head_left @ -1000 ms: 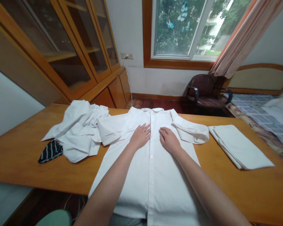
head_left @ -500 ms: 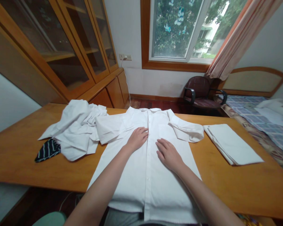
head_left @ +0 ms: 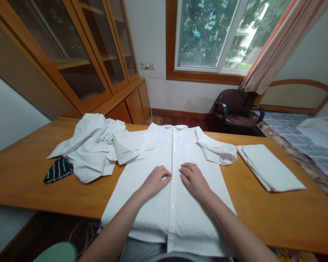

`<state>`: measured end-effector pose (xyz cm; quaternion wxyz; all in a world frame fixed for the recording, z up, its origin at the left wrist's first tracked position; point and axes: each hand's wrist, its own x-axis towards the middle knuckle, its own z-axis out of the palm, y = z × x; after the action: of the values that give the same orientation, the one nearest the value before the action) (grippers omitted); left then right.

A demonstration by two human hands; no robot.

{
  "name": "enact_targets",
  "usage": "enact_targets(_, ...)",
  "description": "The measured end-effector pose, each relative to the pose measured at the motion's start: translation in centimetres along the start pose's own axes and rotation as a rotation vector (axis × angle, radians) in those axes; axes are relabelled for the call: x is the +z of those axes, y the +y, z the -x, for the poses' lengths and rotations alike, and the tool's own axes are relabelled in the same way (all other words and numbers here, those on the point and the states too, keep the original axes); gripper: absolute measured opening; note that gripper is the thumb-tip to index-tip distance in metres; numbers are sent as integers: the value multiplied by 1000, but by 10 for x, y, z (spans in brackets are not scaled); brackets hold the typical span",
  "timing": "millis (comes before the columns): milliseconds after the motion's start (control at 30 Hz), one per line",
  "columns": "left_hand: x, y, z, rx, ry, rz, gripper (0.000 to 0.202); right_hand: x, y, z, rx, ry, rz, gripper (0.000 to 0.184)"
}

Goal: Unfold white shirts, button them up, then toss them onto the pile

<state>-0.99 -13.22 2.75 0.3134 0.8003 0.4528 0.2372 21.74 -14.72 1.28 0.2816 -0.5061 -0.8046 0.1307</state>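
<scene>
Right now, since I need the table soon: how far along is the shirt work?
Done: one folded white stack lies at the right. In hand: left hand and right hand rest on the buttoned shirt, spread flat. Remaining: the crumpled white pile beside the striped cloth.

Both hands, the left hand (head_left: 154, 181) and the right hand (head_left: 194, 180), rest palm-down on a white shirt (head_left: 172, 196) spread buttoned-side up across a wooden table (head_left: 289, 211), 1 hand on each side of its button placket (head_left: 172, 189).
</scene>
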Motion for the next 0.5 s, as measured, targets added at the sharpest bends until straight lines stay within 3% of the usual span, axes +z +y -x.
enact_targets(133, 3, 3, -1, -74, 3, -16, 8, 2, -11, 0, 17, -34, -94, 11)
enact_targets(300, 12, 2, -4, -132, 57, -50, 5, 7, -16, -3, 61, -90, -131, 13)
enact_targets(500, 18, 2, -1, -111, 127, -39, 8, 11, -14, -8, 71, -126, -154, 14)
